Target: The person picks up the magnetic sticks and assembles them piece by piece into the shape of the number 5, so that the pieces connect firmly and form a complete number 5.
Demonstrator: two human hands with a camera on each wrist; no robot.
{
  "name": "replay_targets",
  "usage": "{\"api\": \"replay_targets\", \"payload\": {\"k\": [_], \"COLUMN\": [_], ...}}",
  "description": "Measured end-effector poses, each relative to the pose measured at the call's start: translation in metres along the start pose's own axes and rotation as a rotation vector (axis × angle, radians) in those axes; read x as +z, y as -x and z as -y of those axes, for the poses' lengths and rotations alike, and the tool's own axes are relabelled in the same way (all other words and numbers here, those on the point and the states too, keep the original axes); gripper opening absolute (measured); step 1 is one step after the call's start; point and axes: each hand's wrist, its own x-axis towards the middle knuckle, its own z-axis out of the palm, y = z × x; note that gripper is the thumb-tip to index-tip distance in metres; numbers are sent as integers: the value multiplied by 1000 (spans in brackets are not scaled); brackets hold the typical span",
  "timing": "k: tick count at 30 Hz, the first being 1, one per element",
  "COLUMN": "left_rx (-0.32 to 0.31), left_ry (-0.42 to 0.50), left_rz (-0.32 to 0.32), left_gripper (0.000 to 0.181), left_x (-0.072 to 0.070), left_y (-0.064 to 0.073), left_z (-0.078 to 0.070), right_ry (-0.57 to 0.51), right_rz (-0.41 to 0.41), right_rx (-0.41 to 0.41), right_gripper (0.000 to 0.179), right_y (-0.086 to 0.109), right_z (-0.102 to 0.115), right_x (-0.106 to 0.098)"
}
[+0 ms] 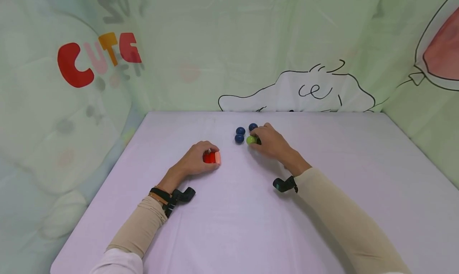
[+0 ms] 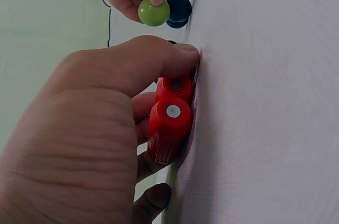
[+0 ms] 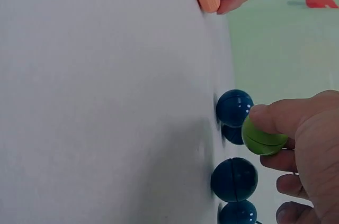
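My right hand [image 1: 270,141] pinches a glossy light green ball [image 3: 264,136] between thumb and fingers, and in the right wrist view the ball is off the table. Close by, several dark blue balls [image 1: 239,138] sit in a cluster, one of them partly covered by that hand. To the left, my left hand [image 1: 199,158] curls thumb and fingers around small red blocks [image 2: 170,123] with round dots on their ends. A salmon-pink block [image 1: 218,158] stands at the right end of this row, between the thumb and fingertips.
A pale lilac cloth covers the table [image 1: 236,218]. Behind it hangs a light green printed curtain [image 1: 201,58] with cartoon drawings and letters. A small black camera [image 1: 284,184] is strapped at the right wrist, and another [image 1: 184,195] at the left.
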Motion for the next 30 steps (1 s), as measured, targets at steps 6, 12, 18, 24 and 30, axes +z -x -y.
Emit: {"api": "replay_targets", "payload": {"k": [6,12,18,24,30], "left_rx": [4,-1,3,1,4], "left_ry": [-4,-13,-7,6,15], "left_rz": [2,6,11,13,16], "left_gripper": [48,48,47,47,46], "left_x": [-1,-1,-1,-1,-2], "left_y": [0,0,1,1,1], "left_z": [0,-1,-2,-3,-4], "right_ry": [-50,-114,-172,-190,-221], "right_rz": [-15,-18,1,17,37], "right_rx": [-40,-82,-84,-74,-63], "right_gripper": [43,39,34,33,32], "right_y": [9,17,25,32,36], "right_z": [6,7,8,5,0], "right_x": [-3,-3,-3,0,5]}}
